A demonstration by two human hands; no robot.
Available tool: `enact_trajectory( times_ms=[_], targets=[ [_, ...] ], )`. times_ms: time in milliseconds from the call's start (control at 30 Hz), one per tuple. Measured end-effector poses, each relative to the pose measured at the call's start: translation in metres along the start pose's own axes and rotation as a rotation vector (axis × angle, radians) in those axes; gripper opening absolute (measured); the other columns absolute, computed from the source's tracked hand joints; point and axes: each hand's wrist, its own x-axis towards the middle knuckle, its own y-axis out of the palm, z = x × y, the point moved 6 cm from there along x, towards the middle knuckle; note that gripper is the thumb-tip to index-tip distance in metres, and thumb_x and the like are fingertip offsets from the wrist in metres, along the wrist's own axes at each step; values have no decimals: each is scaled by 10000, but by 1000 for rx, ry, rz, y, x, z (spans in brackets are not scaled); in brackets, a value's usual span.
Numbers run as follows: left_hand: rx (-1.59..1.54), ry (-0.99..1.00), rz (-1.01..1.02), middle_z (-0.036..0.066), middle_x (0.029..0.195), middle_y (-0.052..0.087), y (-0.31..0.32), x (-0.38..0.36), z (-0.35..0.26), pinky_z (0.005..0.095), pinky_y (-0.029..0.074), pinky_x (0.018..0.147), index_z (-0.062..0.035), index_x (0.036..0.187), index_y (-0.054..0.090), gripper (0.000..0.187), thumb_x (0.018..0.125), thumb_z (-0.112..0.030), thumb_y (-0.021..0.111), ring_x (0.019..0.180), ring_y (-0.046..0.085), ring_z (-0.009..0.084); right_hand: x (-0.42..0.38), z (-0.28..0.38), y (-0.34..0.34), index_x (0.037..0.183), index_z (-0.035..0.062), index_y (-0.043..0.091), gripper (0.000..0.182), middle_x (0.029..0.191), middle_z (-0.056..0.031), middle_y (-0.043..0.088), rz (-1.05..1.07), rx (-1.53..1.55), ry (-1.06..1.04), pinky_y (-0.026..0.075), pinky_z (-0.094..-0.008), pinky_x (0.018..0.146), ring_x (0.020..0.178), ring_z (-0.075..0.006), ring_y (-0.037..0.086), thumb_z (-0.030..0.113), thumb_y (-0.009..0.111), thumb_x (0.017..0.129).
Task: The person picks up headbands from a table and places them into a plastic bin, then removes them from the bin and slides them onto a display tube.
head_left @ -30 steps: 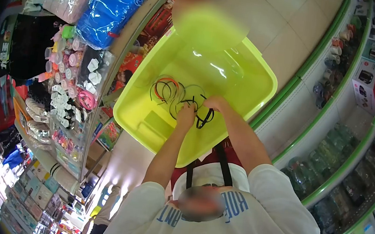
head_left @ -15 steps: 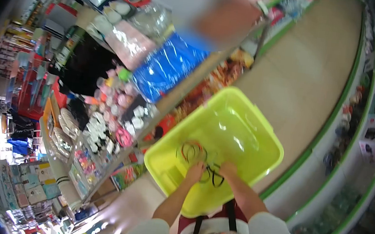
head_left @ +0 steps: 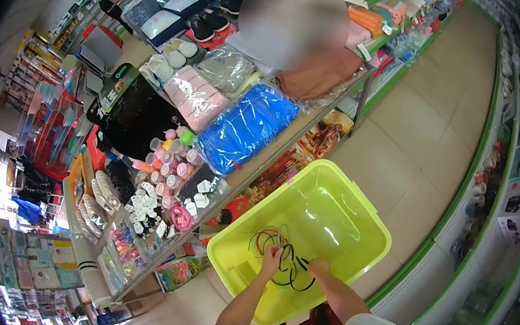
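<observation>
A yellow-green plastic tub [head_left: 358, 207] is in front of my body. Both of my hands are over its inside. My left hand [head_left: 271, 259] is closed on a black cable [head_left: 286, 271], beside a loose coil of thin red and dark wire [head_left: 267, 236]. The fingers of my right hand [head_left: 318, 267] are pressed together at the other end of the black cable, which loops between the two hands. Exactly how the fingertips grip it is too small to make out.
On the left a display table holds a blue plastic-wrapped pack [head_left: 248, 128], pink wrapped cloth [head_left: 195, 97], shoes [head_left: 208, 26] and small jars [head_left: 171, 168]. Green-edged shelves [head_left: 443, 256] curve along the right. A tiled aisle [head_left: 416, 133] runs between. A person [head_left: 113, 8] stands far back.
The view has shifted, so the table and tub appear lower. The black cable now spreads in wider loops between my hands. Both hands are still inside the tub.
</observation>
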Motion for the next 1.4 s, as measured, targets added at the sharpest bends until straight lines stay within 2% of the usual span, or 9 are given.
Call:
enact_trajectory(
  times_ms=[300, 400, 500, 600, 800, 900, 1100, 1200, 1400],
  targets=[
    [873, 247, 171, 129, 1024, 643, 12, -12, -9, 460, 505, 766, -79, 1041, 563, 182, 913, -193, 624, 958, 622, 325, -79, -3, -82, 934, 93, 755, 237, 958, -143, 732, -202, 2, -124, 557, -437, 716, 895, -309, 708, 212, 564, 860],
    [877, 3, 321, 173, 1044, 633, 24, -10, 35, 463, 497, 824, -55, 1069, 567, 275, 902, -259, 647, 955, 620, 345, -138, -1, -125, 866, 43, 735, 361, 891, -198, 710, -275, 57, -175, 543, -479, 731, 857, -377, 688, 323, 506, 876],
    [877, -33, 413, 152, 1100, 640, 30, -17, 44, 460, 507, 841, -87, 1118, 575, 320, 889, -297, 653, 1032, 619, 333, -151, -15, -130, 828, 16, 718, 429, 846, -226, 694, -327, 311, -16, 533, -494, 730, 810, -408, 676, 389, 512, 874],
    [808, -81, 349, 158, 1156, 634, 18, -27, 26, 456, 504, 876, -72, 1166, 566, 379, 892, -321, 644, 1077, 609, 345, -165, -12, -138, 802, -9, 700, 475, 794, -243, 677, -308, 416, -81, 528, -494, 727, 790, -412, 672, 422, 512, 871],
    [193, 77, 103, 189, 1185, 612, -32, -71, -77, 447, 492, 921, -51, 1247, 521, 403, 905, -243, 614, 1100, 597, 366, -182, 22, -148, 803, -26, 673, 456, 770, -245, 671, -339, 473, -266, 520, -479, 697, 739, -410, 669, 404, 537, 867],
    [360, 363, 34, 220, 1221, 571, -69, -126, -156, 448, 482, 950, -56, 1300, 486, 442, 912, -226, 611, 1119, 582, 379, -183, 38, -139, 792, -15, 653, 419, 643, -147, 647, -317, 553, -331, 495, -428, 572, 604, -323, 640, 393, 587, 860],
    [433, 551, -80, 204, 1244, 523, -126, -228, -205, 426, 475, 962, -82, 1312, 505, 441, 919, -235, 632, 1155, 544, 366, -279, 75, -125, 674, 105, 509, 345, 507, 77, 342, 387, 1166, -419, 230, -250, 407, 422, -61, 296, 326, 603, 922],
    [524, 616, 23, 205, 1277, 510, -154, -265, -178, 439, 451, 996, -84, 1238, 572, 389, 918, -297, 633, 1200, 511, 381, -306, 99, -94, 699, 112, 495, 346, 503, 87, 310, 419, 1159, -440, 183, -248, 401, 402, -44, 249, 319, 581, 962],
    [478, 661, -161, 206, 1178, 528, -249, -364, -116, 446, 468, 921, -56, 1036, 657, 280, 940, -311, 592, 1076, 539, 374, -383, 182, -21, 750, 105, 491, 331, 500, 97, 266, 607, 1101, -455, 171, -239, 405, 395, -38, 220, 316, 554, 997]
  ],
)
